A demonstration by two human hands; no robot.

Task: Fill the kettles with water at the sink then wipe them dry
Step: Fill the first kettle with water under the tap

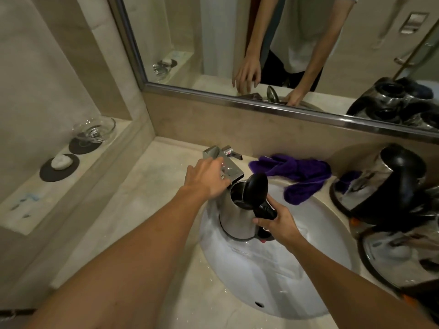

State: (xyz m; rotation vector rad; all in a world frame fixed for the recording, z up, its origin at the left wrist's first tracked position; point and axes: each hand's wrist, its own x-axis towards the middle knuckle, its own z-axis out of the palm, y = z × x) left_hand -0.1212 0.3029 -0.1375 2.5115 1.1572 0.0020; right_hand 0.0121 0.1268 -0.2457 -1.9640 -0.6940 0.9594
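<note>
**Kettle held under the tap at the sink**

Gripping the black handle of a steel kettle (234, 216), the right hand (276, 223) has its fingers curled round the grip and holds the kettle upright inside the white sink (273, 276), at the back of the bowl. The kettle's black lid (257, 188) stands tilted open, and the dark inside of the pot shows below it. The mouth of the kettle sits right under the spout of the chrome tap (225, 163).

The left hand (206, 178) reaches forward to the tap with its fingers fairly straight and laid over the tap's top plate; it rests there rather than clasps anything. Whether water is running cannot be made out.

A purple cloth (297, 174) lies bunched on the stone counter (166, 191) behind the sink, its lower end hanging over the sink's rim. To the right of it, on the counter, stand two more steel kettles with black handles, one (380, 184) near the wall and another (399, 255) nearer the camera, close together.

On the ledge at the left sit a glass dish (95, 130) and a white soap (61, 161), each on a dark round mat. The mirror (285, 43) above the counter shows the person's arms.
</note>
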